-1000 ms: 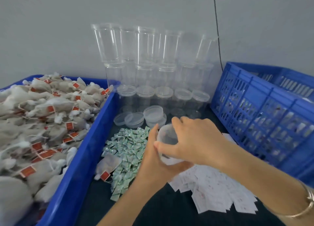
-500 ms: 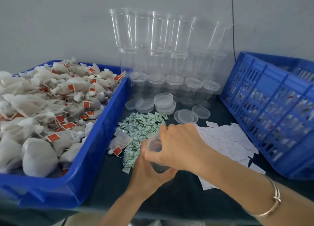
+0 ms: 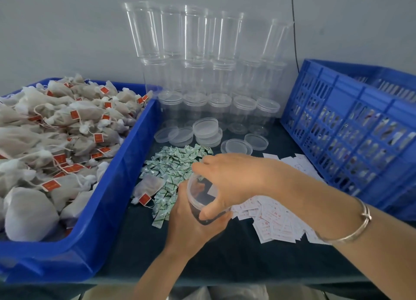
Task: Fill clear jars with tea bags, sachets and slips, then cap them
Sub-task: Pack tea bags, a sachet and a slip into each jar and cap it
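the small clear plastic jar (image 3: 201, 192), hidden under fingers half a second ago, now shows its open mouth. the left hand (image 3: 191, 223) cups it from below and the right hand (image 3: 238, 180) grips its rim, over the dark table (image 3: 139, 239) between green sachets (image 3: 175, 164) and white slips (image 3: 276, 223). bare cloth lies toward the front edge.

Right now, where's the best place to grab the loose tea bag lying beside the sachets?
Probably pinch the tea bag by its soft mesh body, coming straight down from above: it lies flat on the table, with the blue tray wall close on its left and the sachets crowding its right.
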### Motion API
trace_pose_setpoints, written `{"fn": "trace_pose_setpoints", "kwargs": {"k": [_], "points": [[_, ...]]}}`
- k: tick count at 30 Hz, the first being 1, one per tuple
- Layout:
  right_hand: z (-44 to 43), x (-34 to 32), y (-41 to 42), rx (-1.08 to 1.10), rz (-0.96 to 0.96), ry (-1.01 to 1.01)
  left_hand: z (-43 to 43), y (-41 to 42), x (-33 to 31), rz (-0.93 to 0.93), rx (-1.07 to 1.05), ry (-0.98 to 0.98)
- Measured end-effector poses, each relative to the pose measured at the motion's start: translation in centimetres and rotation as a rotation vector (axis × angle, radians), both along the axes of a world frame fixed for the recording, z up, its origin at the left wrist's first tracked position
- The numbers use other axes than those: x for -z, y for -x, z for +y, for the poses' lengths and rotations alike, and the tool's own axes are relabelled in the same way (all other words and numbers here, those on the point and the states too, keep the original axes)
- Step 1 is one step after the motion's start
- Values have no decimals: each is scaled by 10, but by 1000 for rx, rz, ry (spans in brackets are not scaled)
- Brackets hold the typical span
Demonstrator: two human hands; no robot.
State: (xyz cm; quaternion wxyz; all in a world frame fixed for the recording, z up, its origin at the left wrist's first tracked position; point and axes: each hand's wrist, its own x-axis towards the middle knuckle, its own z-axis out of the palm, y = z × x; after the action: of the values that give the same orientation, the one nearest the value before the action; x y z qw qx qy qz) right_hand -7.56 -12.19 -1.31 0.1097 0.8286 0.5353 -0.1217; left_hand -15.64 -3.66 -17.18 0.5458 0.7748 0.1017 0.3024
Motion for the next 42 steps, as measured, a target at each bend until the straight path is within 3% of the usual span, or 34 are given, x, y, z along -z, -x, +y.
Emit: {"fn": "trace_pose_setpoints", "kwargs": {"k": [3, 8, 12, 14, 22, 29, 36, 42], "points": [[2, -12, -4, -78, 113, 132, -1, -1, 1, -13, -19, -16], [7, -18, 6, -86, 104, 194, -1, -2, 3, -32, -3, -1], [15, -22, 13, 104, -138, 61, -4, -1, 5, -10, -29, 20], [17, -17, 16, 132, -203, 122, -5, -1, 4, 5, -47, 43], [4, -25, 6, -88, 169, 223, -2, -2, 9, 4, -30, 20], [7, -11, 15, 153, -90, 100, -4, -1, 3, -30, -31, 16], [7, -34, 4, -39, 178, 235, -4, -1, 7, 21, -44, 20], [14, -21, 12, 108, -83, 151, -5, -1, -1, -51, -23, -48]]}}
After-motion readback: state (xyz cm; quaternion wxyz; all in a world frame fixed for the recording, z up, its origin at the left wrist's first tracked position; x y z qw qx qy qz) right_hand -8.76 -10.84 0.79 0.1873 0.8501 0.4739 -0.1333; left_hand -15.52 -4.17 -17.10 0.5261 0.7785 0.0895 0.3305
